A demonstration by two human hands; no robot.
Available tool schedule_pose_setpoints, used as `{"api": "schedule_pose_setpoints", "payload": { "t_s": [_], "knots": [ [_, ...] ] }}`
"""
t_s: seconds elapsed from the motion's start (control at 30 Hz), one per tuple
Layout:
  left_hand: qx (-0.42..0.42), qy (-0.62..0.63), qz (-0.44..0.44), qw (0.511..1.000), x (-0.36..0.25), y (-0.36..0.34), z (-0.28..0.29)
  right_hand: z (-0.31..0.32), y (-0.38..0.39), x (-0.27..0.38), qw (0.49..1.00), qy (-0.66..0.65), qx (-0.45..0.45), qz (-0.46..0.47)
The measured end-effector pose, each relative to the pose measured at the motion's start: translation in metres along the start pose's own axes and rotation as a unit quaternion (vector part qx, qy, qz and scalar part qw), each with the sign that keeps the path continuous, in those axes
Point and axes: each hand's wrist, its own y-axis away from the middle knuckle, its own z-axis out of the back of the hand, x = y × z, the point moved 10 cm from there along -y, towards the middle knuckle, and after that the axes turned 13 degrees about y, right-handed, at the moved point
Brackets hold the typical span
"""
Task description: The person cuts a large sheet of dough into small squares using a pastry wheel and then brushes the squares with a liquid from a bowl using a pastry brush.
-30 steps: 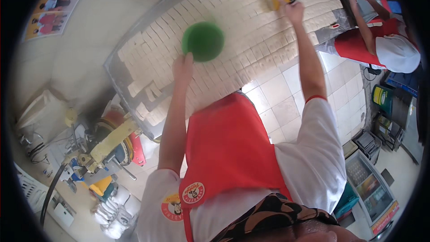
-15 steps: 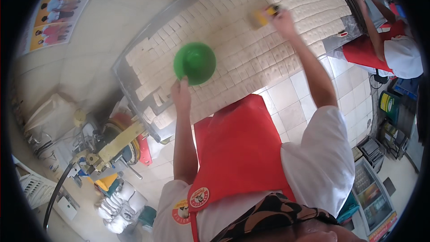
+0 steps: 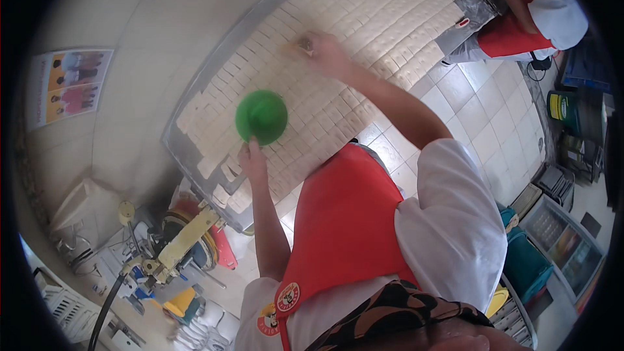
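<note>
- The left hand, left of centre in the frame, has its fingers closed on the rim of a green bowl.
- The right hand, in the upper middle, is curled around a small yellowish tool, blurred.
- Both hands are over the metal tray of cut dough squares.
- Another person stands at the upper right.

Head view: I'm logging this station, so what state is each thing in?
Green bowl: held by the left hand over the tray, tilted, its inside hidden.
Right hand: stretched out onto the white blocks, fingers closed on a small yellowish thing, blurred.
White blocks: cut into rows, covering the tray.
Metal tray: full.
Co-worker: bent at the tray's far end.
</note>
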Motion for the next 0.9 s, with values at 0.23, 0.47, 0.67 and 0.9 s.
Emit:
{"api": "schedule_pose_setpoints", "payload": {
  "t_s": [0.23,0.47,0.67,0.9],
  "knots": [
    [0.062,-0.032,-0.083,0.994,-0.028,-0.014,-0.051,0.007,0.044,0.096,0.969,-0.020,0.246,0.003],
    [0.141,-0.120,-0.151,0.971,-0.067,-0.001,-0.103,0.007,0.073,0.089,0.986,0.048,0.142,0.072],
    [0.109,-0.115,-0.139,0.978,-0.057,-0.010,-0.096,0.075,0.105,-0.064,0.822,-0.446,-0.014,-0.354],
    [0.054,-0.091,-0.116,0.988,-0.015,-0.028,-0.061,0.103,0.084,-0.262,0.965,0.017,-0.108,-0.239]
  ]
}}
